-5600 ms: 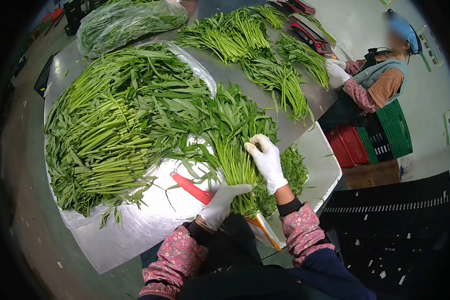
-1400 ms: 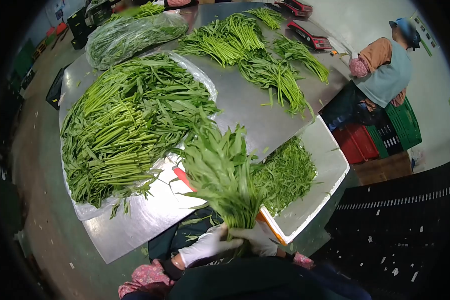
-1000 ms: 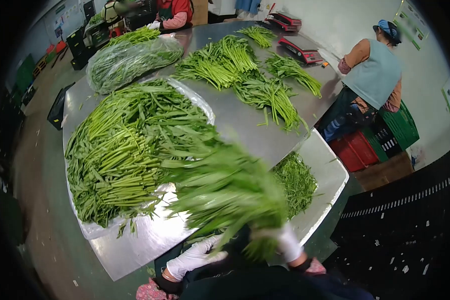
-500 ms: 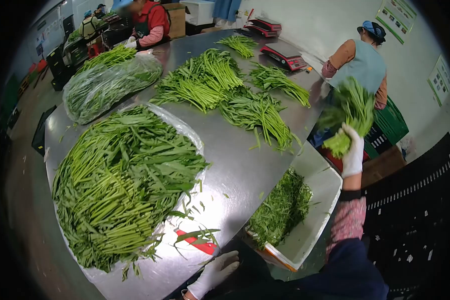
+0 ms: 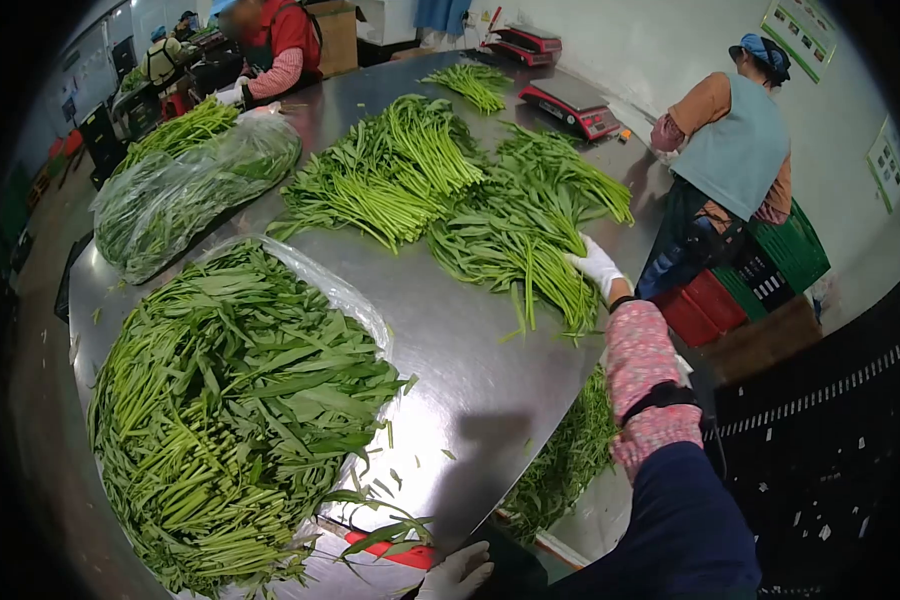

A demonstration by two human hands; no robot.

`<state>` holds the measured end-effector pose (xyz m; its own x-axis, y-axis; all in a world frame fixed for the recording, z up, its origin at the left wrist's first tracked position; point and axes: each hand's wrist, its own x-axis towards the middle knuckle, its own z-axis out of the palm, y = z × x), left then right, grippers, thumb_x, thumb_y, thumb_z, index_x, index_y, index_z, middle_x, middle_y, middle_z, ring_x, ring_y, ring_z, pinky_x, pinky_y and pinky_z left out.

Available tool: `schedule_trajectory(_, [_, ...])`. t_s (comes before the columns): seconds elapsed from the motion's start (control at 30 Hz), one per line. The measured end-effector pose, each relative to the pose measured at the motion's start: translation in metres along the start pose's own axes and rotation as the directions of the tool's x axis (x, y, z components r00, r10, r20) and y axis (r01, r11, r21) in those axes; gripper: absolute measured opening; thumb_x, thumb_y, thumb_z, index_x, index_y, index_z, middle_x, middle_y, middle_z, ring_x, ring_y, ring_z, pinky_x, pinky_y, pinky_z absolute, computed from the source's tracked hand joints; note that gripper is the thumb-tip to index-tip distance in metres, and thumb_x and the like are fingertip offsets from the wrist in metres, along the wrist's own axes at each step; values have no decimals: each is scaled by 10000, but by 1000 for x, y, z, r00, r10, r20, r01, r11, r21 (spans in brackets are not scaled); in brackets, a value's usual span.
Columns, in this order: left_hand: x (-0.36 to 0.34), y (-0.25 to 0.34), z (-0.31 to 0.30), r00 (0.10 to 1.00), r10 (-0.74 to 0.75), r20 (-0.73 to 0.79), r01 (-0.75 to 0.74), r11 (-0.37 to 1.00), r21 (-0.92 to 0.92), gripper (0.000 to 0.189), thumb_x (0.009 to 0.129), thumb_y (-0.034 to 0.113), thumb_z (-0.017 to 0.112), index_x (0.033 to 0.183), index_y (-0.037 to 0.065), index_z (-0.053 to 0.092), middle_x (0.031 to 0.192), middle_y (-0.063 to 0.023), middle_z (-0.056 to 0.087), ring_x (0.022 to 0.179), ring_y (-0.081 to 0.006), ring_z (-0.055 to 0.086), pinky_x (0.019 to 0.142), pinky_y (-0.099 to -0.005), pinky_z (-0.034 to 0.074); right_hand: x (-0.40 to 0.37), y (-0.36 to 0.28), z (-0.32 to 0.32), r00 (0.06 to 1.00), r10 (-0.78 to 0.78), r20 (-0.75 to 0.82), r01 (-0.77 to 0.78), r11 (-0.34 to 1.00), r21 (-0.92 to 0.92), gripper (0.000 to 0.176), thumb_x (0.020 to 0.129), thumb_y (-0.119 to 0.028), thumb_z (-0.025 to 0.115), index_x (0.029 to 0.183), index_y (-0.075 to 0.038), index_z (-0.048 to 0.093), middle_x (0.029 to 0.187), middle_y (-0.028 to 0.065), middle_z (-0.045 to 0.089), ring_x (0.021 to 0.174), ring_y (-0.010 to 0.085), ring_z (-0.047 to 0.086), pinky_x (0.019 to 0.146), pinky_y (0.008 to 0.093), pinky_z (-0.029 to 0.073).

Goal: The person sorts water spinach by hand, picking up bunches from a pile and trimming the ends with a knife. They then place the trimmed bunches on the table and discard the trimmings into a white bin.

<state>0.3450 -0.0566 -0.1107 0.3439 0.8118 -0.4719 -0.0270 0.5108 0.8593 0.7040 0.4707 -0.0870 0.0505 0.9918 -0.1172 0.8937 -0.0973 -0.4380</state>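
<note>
My right hand (image 5: 598,264), in a white glove, reaches over the right edge of the metal table. Its fingers are closed around the stem end of a bunch of water spinach (image 5: 560,205), laid among other bunches. Just below it lies another bunch (image 5: 515,255), stems toward me. At the bottom edge my gloved left hand (image 5: 457,575) hangs near the table edge, fingers loosely apart and holding nothing. Close to it, a red object (image 5: 395,548) is partly covered by leaves. A big heap of water spinach (image 5: 240,400) lies on clear plastic at the left.
Below the table edge, a white foam box (image 5: 595,515) holds loose greens (image 5: 560,470). A plastic-wrapped bundle (image 5: 195,190) and red scales (image 5: 570,105) stand farther back on the table (image 5: 450,350). One co-worker (image 5: 735,140) is at the right, another (image 5: 280,50) at the far left.
My right hand has brought the raised bunch from over the foam box leftward and down onto the table. The view has shifted slightly; my left hand sits lower in it.
</note>
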Motion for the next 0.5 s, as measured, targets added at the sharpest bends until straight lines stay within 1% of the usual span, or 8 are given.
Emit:
schedule_trajectory(0.07, [2, 3, 1, 1000, -18, 0, 18, 999, -38, 452, 967, 142, 637, 1373, 0, 498, 1236, -107, 622, 1135, -160, 596, 968, -281, 479, 7, 24, -3, 973, -216, -80, 226, 960, 166, 1086, 722, -432, 828, 1546, -48, 233, 1575, 213, 283, 1472, 331, 249, 1201, 396, 204])
schedule_trajectory(0.13, [4, 4, 1, 999, -30, 12, 30, 999, -13, 459, 962, 151, 646, 1372, 6, 501, 1241, -112, 621, 1133, -168, 599, 969, -284, 479, -22, 13, -21, 959, -180, -220, 255, 887, 385, 1052, 723, -325, 836, 1548, -52, 243, 1597, 196, 233, 1491, 307, 190, 1215, 358, 134])
schedule_trajectory(0.2, [7, 9, 2, 999, -40, 27, 39, 999, 14, 461, 960, 158, 650, 1371, 10, 503, 1246, -116, 620, 1131, -176, 601, 970, -287, 480, -67, -10, -22, 769, -340, -541, 512, 834, 204, 784, 748, -322, 824, 1397, -38, 490, 1404, 201, 496, 1330, 316, 448, 1123, 373, 333])
schedule_trajectory(0.27, [7, 20, 2, 998, -55, 42, 53, 997, 47, 459, 961, 163, 649, 1370, 13, 505, 1250, -119, 619, 1129, -183, 603, 969, -291, 481, -104, -19, -3, 831, -82, -551, 162, 982, 98, 458, 781, -356, 799, 1079, -44, 646, 1052, 147, 644, 989, 301, 610, 891, 384, 481])
schedule_trajectory(0.3, [7, 17, 3, 999, -34, 33, 32, 998, 60, 456, 961, 168, 649, 1366, 13, 509, 1243, -121, 623, 1124, -187, 608, 966, -295, 484, -125, -32, 8, 810, -87, -579, 96, 995, -15, 402, 802, -429, 767, 882, -61, 626, 840, 114, 625, 754, 302, 591, 721, 406, 491])
schedule_trajectory(0.4, [5, 13, 8, 1000, 10, 22, -12, 994, 113, 443, 959, 183, 650, 1350, 16, 526, 1214, -127, 639, 1106, -196, 622, 953, -303, 492, -126, -27, 45, 791, -34, -611, -18, 997, -79, 397, 836, -470, 710, 927, -91, 632, 925, 117, 655, 802, 299, 627, 742, 422, 497])
schedule_trajectory(0.43, [3, 19, 7, 1000, 14, 15, -16, 991, 135, 436, 958, 187, 651, 1342, 18, 534, 1200, -129, 646, 1098, -198, 628, 947, -304, 496, -119, -22, 50, 805, 36, -592, -53, 999, -12, 330, 856, -394, 705, 920, -75, 651, 933, 119, 684, 802, 291, 647, 730, 411, 496])
schedule_trajectory(0.5, [-1, 28, 9, 999, 35, -17, -31, 981, 191, 409, 952, 190, 655, 1318, 30, 560, 1149, -136, 669, 1062, -203, 649, 923, -305, 508, -116, -13, 50, 795, 69, -603, 72, 976, 206, 272, 868, -334, 690, 916, -67, 667, 903, 129, 693, 783, 293, 652, 721, 396, 497])
